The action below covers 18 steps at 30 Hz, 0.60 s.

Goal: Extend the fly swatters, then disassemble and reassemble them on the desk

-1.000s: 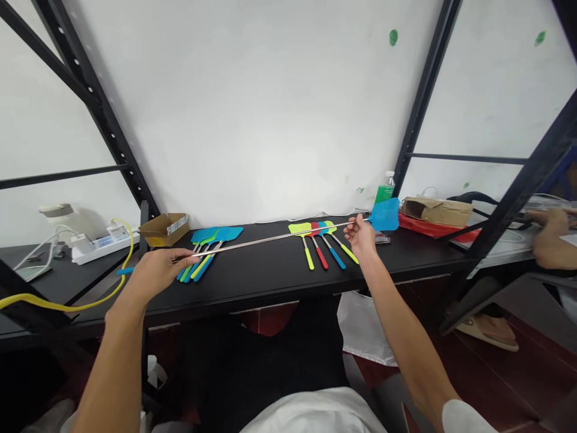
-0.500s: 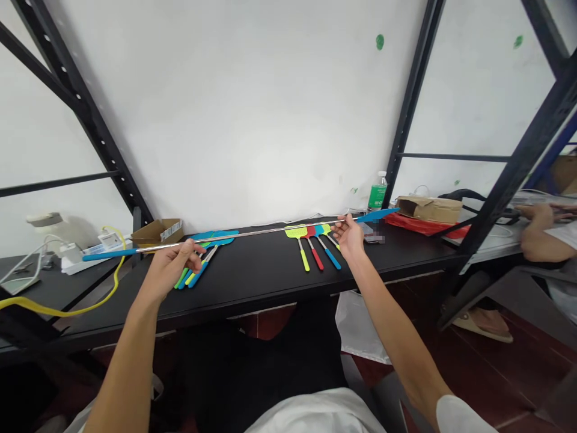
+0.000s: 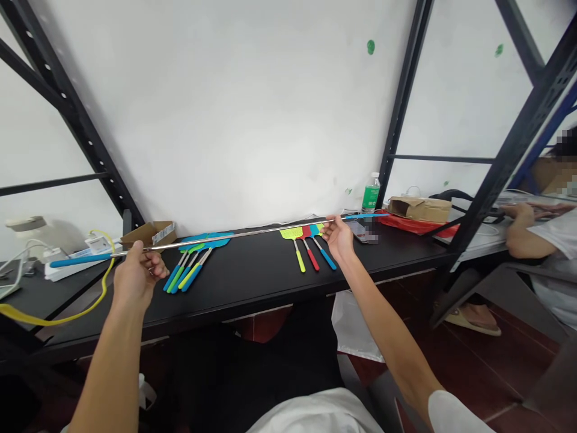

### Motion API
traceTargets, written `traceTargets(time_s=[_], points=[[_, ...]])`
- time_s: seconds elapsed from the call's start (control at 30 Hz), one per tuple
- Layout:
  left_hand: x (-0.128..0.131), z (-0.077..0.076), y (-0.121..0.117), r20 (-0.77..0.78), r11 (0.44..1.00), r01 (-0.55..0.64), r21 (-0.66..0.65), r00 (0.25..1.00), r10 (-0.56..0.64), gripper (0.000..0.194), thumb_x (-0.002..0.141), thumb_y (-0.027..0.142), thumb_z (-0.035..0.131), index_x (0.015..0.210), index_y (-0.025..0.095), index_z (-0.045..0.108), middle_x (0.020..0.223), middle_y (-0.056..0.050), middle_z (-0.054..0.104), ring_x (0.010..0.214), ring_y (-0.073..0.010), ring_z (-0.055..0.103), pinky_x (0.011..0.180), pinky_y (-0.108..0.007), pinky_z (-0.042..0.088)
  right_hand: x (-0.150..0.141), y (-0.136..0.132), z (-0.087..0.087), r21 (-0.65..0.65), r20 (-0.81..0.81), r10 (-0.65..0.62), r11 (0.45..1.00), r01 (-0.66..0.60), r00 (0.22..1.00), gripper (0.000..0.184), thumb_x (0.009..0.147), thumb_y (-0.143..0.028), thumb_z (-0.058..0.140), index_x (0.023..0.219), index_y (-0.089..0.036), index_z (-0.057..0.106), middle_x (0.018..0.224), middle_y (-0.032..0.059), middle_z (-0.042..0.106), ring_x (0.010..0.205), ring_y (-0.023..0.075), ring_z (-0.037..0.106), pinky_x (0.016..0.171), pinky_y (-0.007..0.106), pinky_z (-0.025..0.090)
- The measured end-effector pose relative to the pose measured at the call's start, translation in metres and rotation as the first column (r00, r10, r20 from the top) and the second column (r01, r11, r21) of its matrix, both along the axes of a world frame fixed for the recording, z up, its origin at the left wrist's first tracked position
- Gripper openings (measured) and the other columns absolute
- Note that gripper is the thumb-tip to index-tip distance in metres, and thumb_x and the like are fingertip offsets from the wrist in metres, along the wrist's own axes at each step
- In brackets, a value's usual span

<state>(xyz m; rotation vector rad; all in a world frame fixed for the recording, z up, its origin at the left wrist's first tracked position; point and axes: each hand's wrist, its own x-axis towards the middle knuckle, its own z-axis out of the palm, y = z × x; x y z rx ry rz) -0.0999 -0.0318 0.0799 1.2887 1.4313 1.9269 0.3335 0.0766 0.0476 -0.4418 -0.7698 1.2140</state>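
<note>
My left hand (image 3: 137, 273) and my right hand (image 3: 339, 237) hold a long blue fly swatter (image 3: 243, 233) nearly level above the table. Its thin metal rod is drawn out, with the blue handle (image 3: 81, 262) pointing left. Near that handle my left hand closes on the rod. My right hand pinches the rod's other end, close to the blue swatter head (image 3: 366, 215), seen almost edge-on. Below and between the hands lie a fanned pile of blue and green swatters (image 3: 198, 243) and, farther right, a row of yellow, red and blue swatters (image 3: 308, 249).
On the black table (image 3: 252, 270) are an open cardboard box (image 3: 155, 231), a green-labelled bottle (image 3: 371, 192), a phone (image 3: 360, 231) and a brown carton (image 3: 419, 208) on red plastic. A yellow cable (image 3: 106, 282) runs at left. Another person (image 3: 545, 240) sits at right.
My left hand has moved left along the rod, and my hands are farther apart. The swatter's head has turned more edge-on. The view has shifted slightly.
</note>
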Motion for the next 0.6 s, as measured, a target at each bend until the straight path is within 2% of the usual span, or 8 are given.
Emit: traceTargets(time_s=[0.07,0.13,0.3,0.43,0.6], points=[[0.0007,0.0019,-0.0013,0.169,0.999,0.029,-0.026,0.985,-0.024,0.031,0.089,0.040,0.049,0.067,0.019,0.041,0.058,0.004,0.040,0.046,-0.0090,0.037,0.047,-0.027,0.043,0.0007,0.0005,-0.0008,-0.001,-0.003,0.031,1.000,-0.031,1.000,0.029,0.081,-0.049,0.069,0.084,-0.022,0.061,0.063,-0.0032,0.057,0.053,0.0109,0.059,0.042,0.021,0.038],[0.0006,0.0032,-0.0032,0.238,0.998,0.057,-0.028,0.970,-0.049,0.025,0.085,0.034,0.050,0.068,0.019,0.041,0.060,0.004,0.039,0.048,-0.0092,0.037,0.050,-0.027,0.043,0.0010,0.0009,-0.0014,-0.013,-0.018,0.037,0.999,-0.037,0.999,0.025,0.080,-0.045,0.068,0.088,-0.022,0.061,0.064,-0.0034,0.057,0.054,0.0112,0.059,0.042,0.021,0.039],[0.0003,0.0044,-0.0070,0.274,0.997,0.072,0.035,0.959,-0.078,0.015,0.080,0.029,0.046,0.069,0.019,0.042,0.063,0.003,0.040,0.051,-0.0111,0.037,0.052,-0.029,0.043,0.0006,0.0019,-0.0031,-0.085,-0.114,0.005,0.996,-0.015,0.993,0.026,0.080,-0.045,0.064,0.093,-0.023,0.059,0.063,-0.0042,0.056,0.051,0.0107,0.056,0.041,0.021,0.038],[0.0010,0.0051,-0.0064,0.304,0.998,0.062,0.013,0.951,-0.063,0.014,0.080,0.029,0.046,0.070,0.019,0.043,0.062,0.004,0.041,0.050,-0.0109,0.037,0.053,-0.028,0.042,0.0024,0.0023,-0.0036,-0.124,-0.175,0.009,0.992,-0.031,0.984,0.030,0.084,-0.053,0.059,0.091,-0.024,0.057,0.061,-0.0053,0.051,0.048,0.0097,0.050,0.040,0.021,0.037],[-0.0010,0.0029,-0.0028,0.291,1.000,0.016,-0.001,0.957,-0.015,0.019,0.083,0.033,0.046,0.071,0.019,0.044,0.061,0.004,0.043,0.049,-0.0105,0.038,0.052,-0.028,0.042,0.0085,0.0018,-0.0034,-0.050,-0.243,0.076,0.995,-0.091,0.967,0.034,0.085,-0.058,0.059,0.086,-0.024,0.057,0.055,-0.0072,0.044,0.044,0.0087,0.044,0.040,0.020,0.037]])
